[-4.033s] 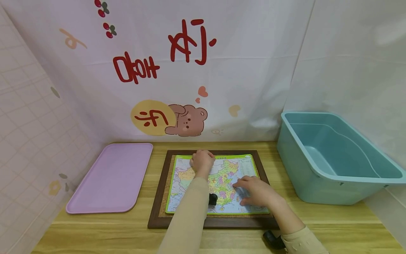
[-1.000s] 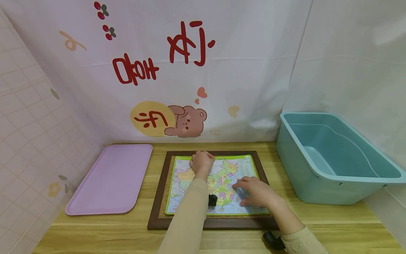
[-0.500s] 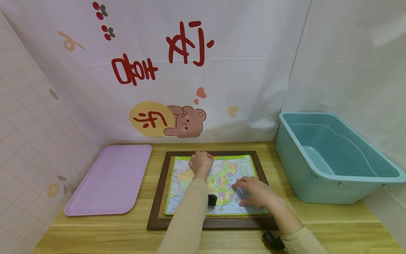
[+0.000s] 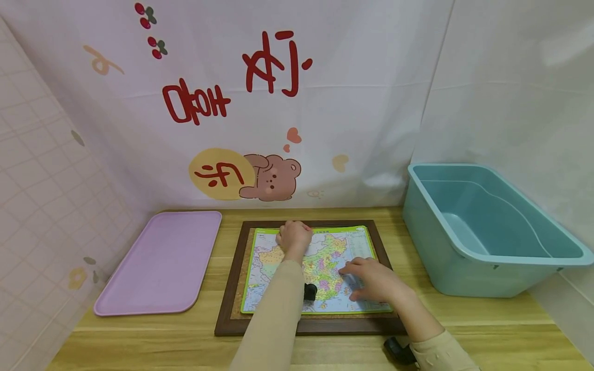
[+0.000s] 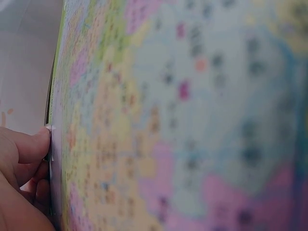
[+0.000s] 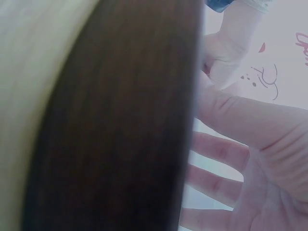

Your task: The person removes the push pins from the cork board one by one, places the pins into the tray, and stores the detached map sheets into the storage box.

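Observation:
A map (image 4: 325, 247) with a green border lies on a cork board (image 4: 246, 304) in a dark brown frame (image 4: 225, 309). At the map's top edge is my left hand (image 4: 295, 236), its fingers curled. In the left wrist view the thumb (image 5: 36, 147) presses at the map's surface; whether anything small is between thumb and fingers is hidden. My right hand (image 4: 373, 281) rests on the right part of the map with fingers spread and nothing in its grasp. The right wrist view shows its separated fingers (image 6: 219, 147) beyond the frame's blurred dark edge.
A pale purple tray (image 4: 162, 263) lies on the wooden table (image 4: 139, 345) at left. A blue-green plastic tub (image 4: 459, 263) stands at right. Behind hangs a white printed cloth (image 4: 362, 118). A black device (image 4: 399, 350) sits by my right wrist, another (image 4: 310, 291) by my left.

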A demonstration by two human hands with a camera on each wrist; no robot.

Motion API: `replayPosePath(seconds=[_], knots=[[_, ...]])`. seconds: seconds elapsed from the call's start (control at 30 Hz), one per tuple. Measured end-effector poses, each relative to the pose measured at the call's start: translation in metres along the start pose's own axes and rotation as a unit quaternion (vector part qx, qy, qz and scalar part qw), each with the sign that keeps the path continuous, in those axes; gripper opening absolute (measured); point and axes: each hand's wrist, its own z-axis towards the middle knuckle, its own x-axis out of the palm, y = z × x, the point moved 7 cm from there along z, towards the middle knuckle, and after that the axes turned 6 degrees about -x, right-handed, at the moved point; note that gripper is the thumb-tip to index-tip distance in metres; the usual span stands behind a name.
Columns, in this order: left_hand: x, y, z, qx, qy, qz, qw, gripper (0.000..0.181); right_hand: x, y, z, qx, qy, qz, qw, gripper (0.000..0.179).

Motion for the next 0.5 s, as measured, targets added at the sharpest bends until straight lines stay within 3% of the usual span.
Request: replayPosePath(seconds=[0.5], knots=[[-0.0046,0.0001,-0.0031,0.019,0.019,0.023,0.9994,0.024,-0.0003,0.0028,-0.0002,-0.007,0.002,0.006,1.0000,0.055]])
